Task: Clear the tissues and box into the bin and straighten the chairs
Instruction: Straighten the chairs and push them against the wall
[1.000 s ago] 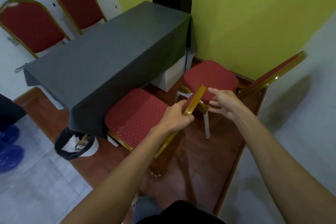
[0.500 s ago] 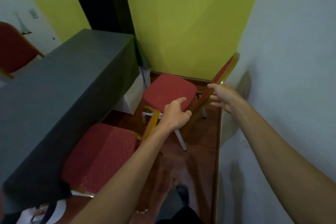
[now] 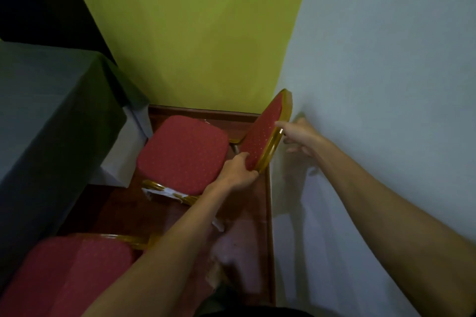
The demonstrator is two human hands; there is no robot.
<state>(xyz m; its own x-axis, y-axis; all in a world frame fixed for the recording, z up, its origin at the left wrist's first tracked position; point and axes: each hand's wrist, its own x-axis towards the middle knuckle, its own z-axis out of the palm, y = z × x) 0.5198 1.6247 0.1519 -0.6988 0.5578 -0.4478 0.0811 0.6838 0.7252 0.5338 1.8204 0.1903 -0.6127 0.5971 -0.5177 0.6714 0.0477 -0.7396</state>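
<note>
Chair [image 3: 185,154] in the corner mid-straightening: left hand [image 3: 238,171] closed on the lower edge of its backrest [image 3: 268,131], right hand [image 3: 300,136] spread loosely behind the gold frame, touching at most; second chair [image 3: 69,265] below the left forearm, bin, tissues, box all out of sight.

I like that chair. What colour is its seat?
Red with small dots on the seat, clearest in the head view.

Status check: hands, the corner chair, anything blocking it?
Left hand shut on corner chair backrest, low edge. Right hand open at the backrest's gold frame, wall side. White wall tight behind; draped table close on the left.
</note>
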